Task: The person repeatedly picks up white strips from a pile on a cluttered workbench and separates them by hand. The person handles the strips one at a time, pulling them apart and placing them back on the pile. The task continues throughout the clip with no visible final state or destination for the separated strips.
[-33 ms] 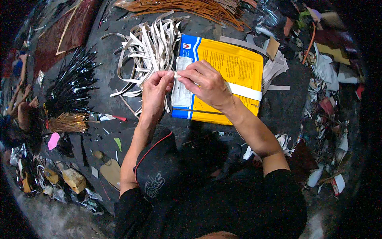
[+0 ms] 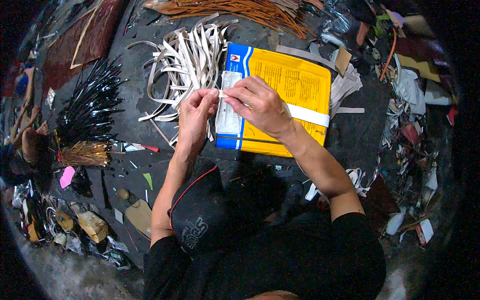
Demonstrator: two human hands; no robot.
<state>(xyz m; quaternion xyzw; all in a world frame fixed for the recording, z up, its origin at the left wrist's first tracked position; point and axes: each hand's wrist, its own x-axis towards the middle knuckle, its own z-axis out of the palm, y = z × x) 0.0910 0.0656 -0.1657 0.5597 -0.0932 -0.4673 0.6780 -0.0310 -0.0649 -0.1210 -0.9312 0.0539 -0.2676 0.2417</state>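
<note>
Over the left end of a yellow and blue flat package (image 2: 290, 75), my two hands meet fingertip to fingertip. My left hand (image 2: 199, 107) is closed, its thumb and forefinger pinching a small white strip end (image 2: 222, 93). From the other side, the bent fingers of my right hand (image 2: 260, 102) pinch the same bit. Most of this strip is hidden by the fingers. A wide white band (image 2: 307, 114) lies across the package, to the right of my right wrist. A pale, scuffed block (image 2: 229, 122) sits on the package's left end, below my fingers. Beside my left hand lies a tangled heap of white strips (image 2: 187, 65).
Flat pale strips (image 2: 346, 90) stick out right of the package. Black shiny strips (image 2: 90, 100) lie at left, orange-brown strips (image 2: 240, 11) at the far side. Mixed scraps (image 2: 410, 125) line the right. Another person's bare limbs (image 2: 31, 135) show at the left edge.
</note>
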